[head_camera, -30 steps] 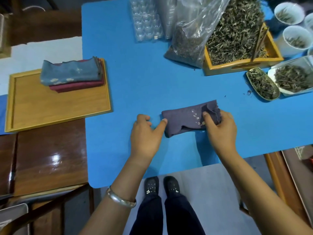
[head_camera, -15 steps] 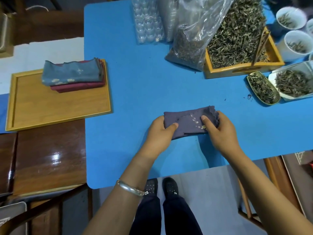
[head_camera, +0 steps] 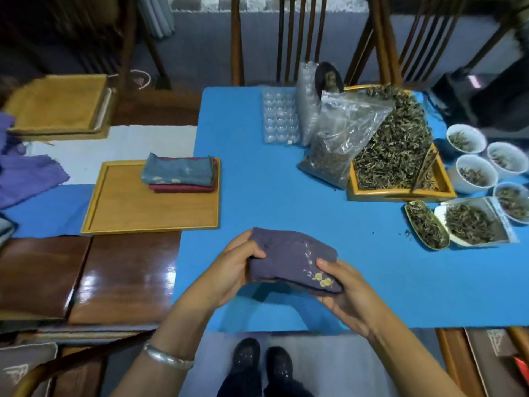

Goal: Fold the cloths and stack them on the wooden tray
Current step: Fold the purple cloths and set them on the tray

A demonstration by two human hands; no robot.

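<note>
Both hands, left hand [head_camera: 232, 267] and right hand [head_camera: 343, 292], grip between them the folded purple cloth with yellow embroidery [head_camera: 289, 260], lifted above the blue table [head_camera: 372, 253]; carry it flat, layers pinched, to the wooden tray [head_camera: 123, 207] far left.

Dim, soft-focus wide-angle view, glare on the glossy wooden table [head_camera: 114, 282]
</note>
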